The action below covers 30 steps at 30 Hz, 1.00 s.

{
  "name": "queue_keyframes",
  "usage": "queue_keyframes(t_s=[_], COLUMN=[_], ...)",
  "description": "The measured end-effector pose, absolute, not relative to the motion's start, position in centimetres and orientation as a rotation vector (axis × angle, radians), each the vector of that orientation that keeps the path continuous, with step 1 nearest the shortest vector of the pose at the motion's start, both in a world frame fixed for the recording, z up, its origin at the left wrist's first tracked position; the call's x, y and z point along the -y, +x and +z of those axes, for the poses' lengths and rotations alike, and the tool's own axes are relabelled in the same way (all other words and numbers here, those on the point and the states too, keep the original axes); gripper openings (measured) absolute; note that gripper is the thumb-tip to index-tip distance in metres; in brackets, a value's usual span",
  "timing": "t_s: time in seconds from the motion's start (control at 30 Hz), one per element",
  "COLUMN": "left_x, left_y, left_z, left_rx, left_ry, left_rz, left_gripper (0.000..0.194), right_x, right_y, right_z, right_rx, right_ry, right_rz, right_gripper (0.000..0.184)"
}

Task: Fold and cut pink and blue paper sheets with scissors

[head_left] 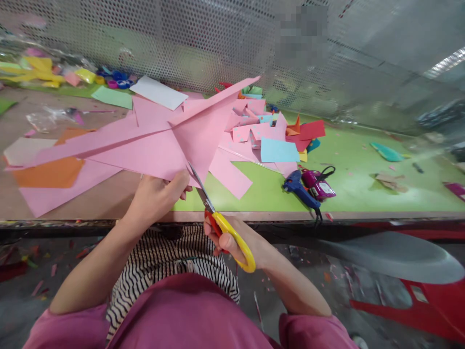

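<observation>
My left hand (160, 196) pinches the lower edge of a large folded sheet of pink paper (145, 152), thumb on top. The sheet rises above the table, with a long fold running to the left and a flap angled up to the right. In my right hand (232, 237) is a pair of scissors (227, 225) with yellow and red handles. Its blades are parted at the sheet's lower right edge, one over the paper and the other under it. Another pink sheet and an orange paper (51, 172) lie beneath on the left.
A blue glue gun (300, 189) and a purple device (317, 184) lie right of the hands. Folded pink pieces and a light-blue paper (279, 150) are piled behind. A perforated metal panel (218, 43) backs the table. At the lower right is a red chair (428, 305).
</observation>
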<state>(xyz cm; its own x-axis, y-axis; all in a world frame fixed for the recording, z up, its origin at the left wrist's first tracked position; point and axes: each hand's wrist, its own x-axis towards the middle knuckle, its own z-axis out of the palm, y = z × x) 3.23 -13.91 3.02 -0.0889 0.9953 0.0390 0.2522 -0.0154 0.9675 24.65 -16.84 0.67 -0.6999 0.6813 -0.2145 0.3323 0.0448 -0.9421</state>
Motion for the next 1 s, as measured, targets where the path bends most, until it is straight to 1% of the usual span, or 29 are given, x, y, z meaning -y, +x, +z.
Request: queue_keyframes(t_s=[0.1, 0.63, 1.0], left_x=[13.9, 13.7, 14.0], left_y=[3.3, 3.2, 3.4], left_z=[3.0, 2.9, 3.3], left_rx=[-1.451, -1.46, -1.382], left_ry=[1.374, 1.365, 1.344], left_rz=[1.189, 1.167, 1.133], left_gripper=[0.019, 0.021, 0.022], right_x=[16.6, 17.7, 17.4], right_y=[24.6, 24.2, 23.9], right_z=[0.7, 1.6, 1.5], right_rx=[2.075, 1.897, 1.922], right_ry=[-1.031, -1.153, -1.109], right_rz=[1.641, 1.761, 1.71], right_gripper=[0.079, 0.076, 0.077])
